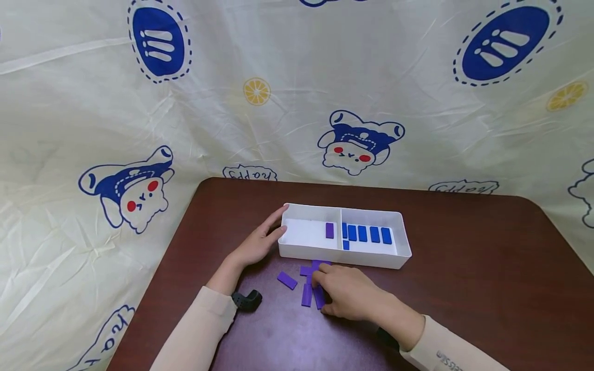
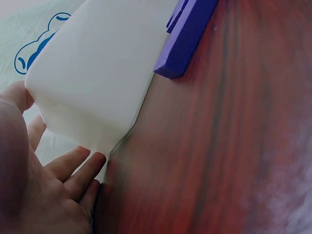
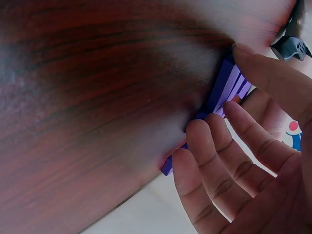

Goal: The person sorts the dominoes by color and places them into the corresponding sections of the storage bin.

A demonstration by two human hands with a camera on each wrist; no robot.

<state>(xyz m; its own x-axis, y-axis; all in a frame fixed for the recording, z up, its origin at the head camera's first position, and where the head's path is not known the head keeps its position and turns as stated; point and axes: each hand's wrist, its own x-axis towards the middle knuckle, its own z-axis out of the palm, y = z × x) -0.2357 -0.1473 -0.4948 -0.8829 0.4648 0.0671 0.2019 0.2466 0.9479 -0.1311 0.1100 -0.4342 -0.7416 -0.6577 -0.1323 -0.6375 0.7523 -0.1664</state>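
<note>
Head: nearer than the white tray (image 1: pixel 311 251), a purple block (image 1: pixel 319 298) is being pinched by the right hand (image 1: pixel 350 293). Left wrist: its left end is being touched by the left hand (image 2: pixel 51 190), fingers spread. Right wrist: adjoining blocks (image 3: pixel 167 166) are best being spared.

Pale cream sleeves (image 1: pixel 197 330), grey lettering (image 1: pixel 448 360) along right one; black curved device (image 1: pixel 248 301) at left wrist.

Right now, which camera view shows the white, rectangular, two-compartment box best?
The head view, showing both compartments of the box, with rectangular blue pieces and one purple piece inside. The left wrist view shows only outer walls; the right wrist view doesn't clearly show it.
</note>
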